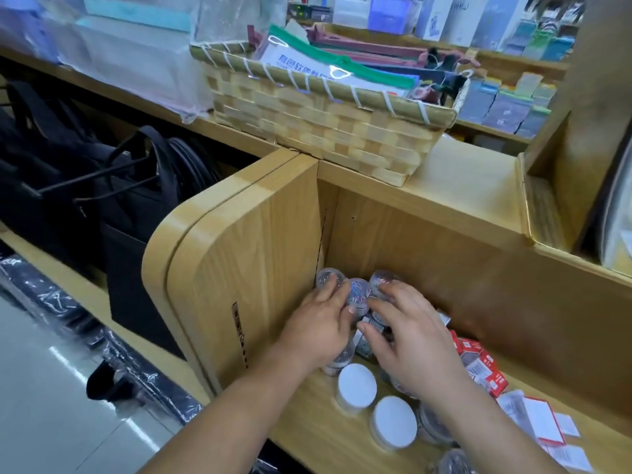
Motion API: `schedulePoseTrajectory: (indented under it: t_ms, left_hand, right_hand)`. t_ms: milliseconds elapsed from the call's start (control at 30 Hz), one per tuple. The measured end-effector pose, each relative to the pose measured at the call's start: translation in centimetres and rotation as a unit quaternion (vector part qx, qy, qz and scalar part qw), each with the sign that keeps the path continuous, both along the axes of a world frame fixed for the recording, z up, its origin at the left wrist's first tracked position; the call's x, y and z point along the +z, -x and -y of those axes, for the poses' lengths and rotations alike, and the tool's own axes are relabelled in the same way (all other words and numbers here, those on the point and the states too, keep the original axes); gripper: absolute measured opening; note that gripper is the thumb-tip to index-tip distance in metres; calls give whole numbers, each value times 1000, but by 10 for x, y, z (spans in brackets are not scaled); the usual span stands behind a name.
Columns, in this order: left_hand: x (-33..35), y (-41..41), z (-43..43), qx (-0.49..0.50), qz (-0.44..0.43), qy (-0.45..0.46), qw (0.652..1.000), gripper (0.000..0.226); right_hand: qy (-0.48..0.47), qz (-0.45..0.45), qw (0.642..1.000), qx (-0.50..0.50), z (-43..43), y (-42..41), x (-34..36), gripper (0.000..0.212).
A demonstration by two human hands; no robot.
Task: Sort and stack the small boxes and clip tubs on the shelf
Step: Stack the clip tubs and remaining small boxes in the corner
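Both hands work in the shelf's back-left corner: left hand [319, 328], fingers spread, rests over clear clip tubs [357, 290] against the side panel [253, 254]. Right hand [412, 340] curls loosely around another tub; red boxes [482, 362] crowd the right, with bare shelf board [307, 415] in front

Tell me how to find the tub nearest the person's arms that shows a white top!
Look in the wooden shelf compartment below the woven basket. Two round clip tubs with plain white tops sit in front of the hands. Yours is the lower one, closest to the shelf's front edge, beside the right forearm.
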State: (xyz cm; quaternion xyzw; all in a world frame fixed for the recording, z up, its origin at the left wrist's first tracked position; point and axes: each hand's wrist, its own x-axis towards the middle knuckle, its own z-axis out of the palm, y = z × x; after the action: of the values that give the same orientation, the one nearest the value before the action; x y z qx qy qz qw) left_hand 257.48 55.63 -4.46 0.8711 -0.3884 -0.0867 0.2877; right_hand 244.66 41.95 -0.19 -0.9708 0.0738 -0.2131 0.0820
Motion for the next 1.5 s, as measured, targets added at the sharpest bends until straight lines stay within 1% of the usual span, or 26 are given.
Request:
schedulePoseTrajectory:
  t_ms: [67,133,200,267,333,433,500,600,700,767,833,967,1100,1167,1233,1300,1333,1400,1433,1500]
  left_hand:
    - [-8,-2,2,0,-20,-15,1000,60]
    - [-13,0,-3,6,-3,4,1000,61]
    - [-14,5,-10,12,34,14,999,60]
    - [-11,12,-19,19,89,3,996,52]
    - [-5,18,-30,28,148,-12,989,44]
    - [0,27,-44,39,192,-28,980,39]
    - [0,33,-50,41,198,-29,979,40]
    - [0,34,-52,26,175,6,984,39]
    - [-4,22,-46,-38,134,43,989,37]
    - [-6,15,-38,-97,115,36,988,41]
    - [-7,13,-32,-114,108,17,987,46]
    - [-13,16,-35,-75,143,-44,986,57]
    - [-9,19,-30,-29,165,-70,983,72]
    - [-6,18,-27,-10,169,-82,982,79]
    - [-3,17,-27,1,160,-87,983,83]
    - [-1,18,-31,4,146,-60,988,82]
    - [-1,21,-36,4,135,-32,990,76]
    - [-2,29,-48,20,107,49,993,61]
    - [-4,34,-56,43,78,93,992,55]
    - [-10,42,-68,93,19,159,983,49]
  right_hand:
    - [1,-1,1000,0,4,2,-6,36]
    - [-3,6,1000,-2,5,3,-5,33]
    - [13,6,1000,5,6,-3,-1,32]
    - [38,-5,999,19,6,-16,2,32]
    - [61,-39,997,23,9,-30,1,32]
    - [81,-95,992,16,14,-41,-3,24]
    - [71,-100,992,23,18,-42,-4,22]
    - [41,-129,990,47,25,-41,-1,27]
    - [33,-140,989,23,31,-39,6,24]
    - [60,-128,990,3,31,-39,6,19]
    - [78,-124,989,4,31,-38,5,22]
    - [60,-141,988,19,33,-35,6,34]
    - [91,-134,986,38,33,-38,6,34]
    - [108,-141,983,52,30,-46,6,41]
    - [118,-168,977,62,25,-56,8,50]
    - [111,-194,972,69,21,-64,12,52]
    - [108,-200,971,69,18,-68,13,51]
    - [99,-198,974,55,14,-73,12,48]
    - [98,-194,975,44,12,-76,11,49]
    - [106,-190,976,20,7,-80,7,52]
